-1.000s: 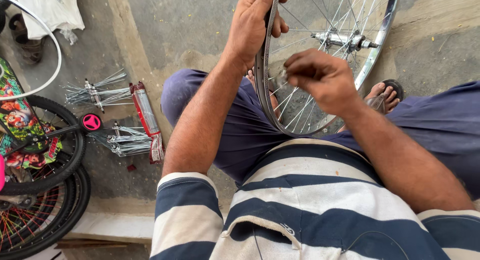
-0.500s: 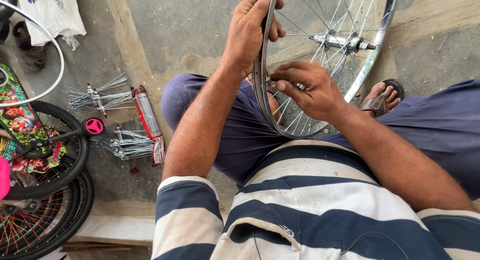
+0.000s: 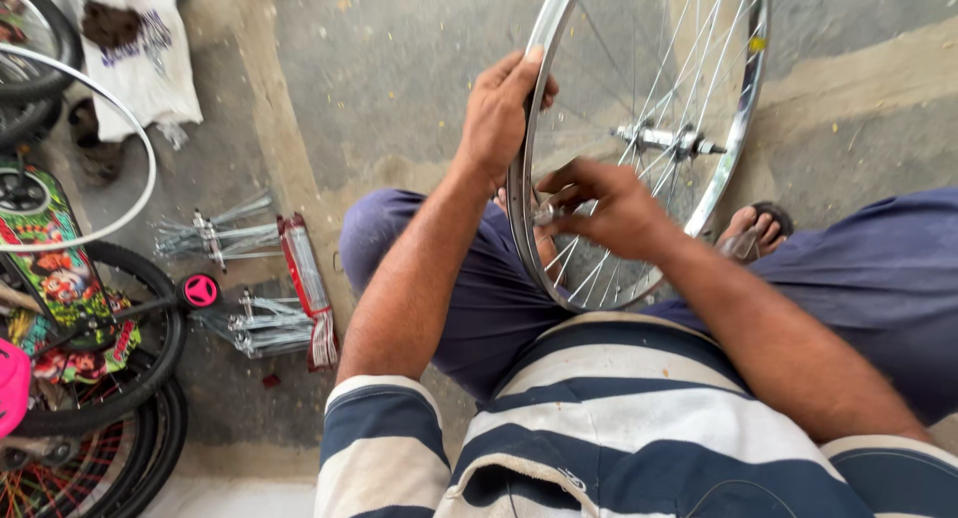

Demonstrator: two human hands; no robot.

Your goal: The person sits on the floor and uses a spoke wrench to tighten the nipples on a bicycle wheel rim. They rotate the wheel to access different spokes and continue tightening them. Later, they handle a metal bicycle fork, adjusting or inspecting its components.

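We grip the chrome wheel rim (image 3: 521, 194) with our left hand (image 3: 502, 119), fingers wrapped over its edge, the wheel standing upright between our knees. Our right hand (image 3: 609, 207) pinches narrowly at a spoke (image 3: 584, 273) near the rim. A loosened left grip could let the wheel tip, we judge, or our pinch could slip.

wheel rim (image 3: 743, 109) top cut off, fingertips (image 3: 551, 211) blurred

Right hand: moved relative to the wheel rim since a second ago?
Yes. The right hand has dropped from near the hub toward the rim, its fingertips now at the rim's inner edge.
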